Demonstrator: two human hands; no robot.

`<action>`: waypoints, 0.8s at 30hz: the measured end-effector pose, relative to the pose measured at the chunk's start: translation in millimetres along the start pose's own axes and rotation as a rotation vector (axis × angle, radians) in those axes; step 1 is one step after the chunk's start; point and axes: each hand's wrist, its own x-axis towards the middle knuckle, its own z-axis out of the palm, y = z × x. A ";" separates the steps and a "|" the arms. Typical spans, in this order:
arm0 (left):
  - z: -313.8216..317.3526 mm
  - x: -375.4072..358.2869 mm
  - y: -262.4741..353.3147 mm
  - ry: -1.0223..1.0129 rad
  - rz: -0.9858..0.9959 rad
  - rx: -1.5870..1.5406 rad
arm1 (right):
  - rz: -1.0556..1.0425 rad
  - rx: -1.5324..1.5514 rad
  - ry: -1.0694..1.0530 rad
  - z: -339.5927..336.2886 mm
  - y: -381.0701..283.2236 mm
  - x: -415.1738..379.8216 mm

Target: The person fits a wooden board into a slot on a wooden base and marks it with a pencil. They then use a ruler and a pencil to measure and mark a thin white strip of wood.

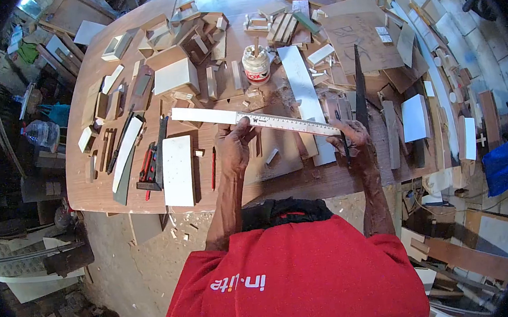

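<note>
My left hand (235, 145) is closed, thumb on top, where a white strip (202, 115) meets a white ruler (287, 122). The strip sticks out to the left, and the ruler lies along it toward the right. At the ruler's right end, my right hand (354, 139) is closed around it. A thin dark stick (344, 144), perhaps a pencil, also shows among the right fingers. Both hands are raised over the table's front part. A handsaw blade (360, 89) points away just beyond the right hand. Below the ruler lies a small white block (272, 156).
The wooden table (250, 186) bears a glue jar (256, 65), a white panel (178, 171), a red pencil (213, 169), a red cutter (148, 168) and a hammer (159, 148). A long white board (302, 88) lies behind the ruler. Wooden boxes (174, 75) and offcuts surround these.
</note>
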 end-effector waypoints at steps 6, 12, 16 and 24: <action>-0.2 -0.6 0.7 -0.023 0.019 0.028 | 0.070 -0.073 0.030 6.0 1.8 0.1; 2.6 -0.9 -0.2 0.006 0.031 -0.026 | 0.112 -0.086 -0.006 5.7 -13.0 12.2; 0.7 -0.7 -0.3 0.003 0.022 -0.013 | 0.104 0.039 -0.019 13.1 -15.5 19.5; -5.8 1.1 0.6 -0.043 -0.008 0.040 | 0.126 0.263 0.189 21.8 -17.5 21.4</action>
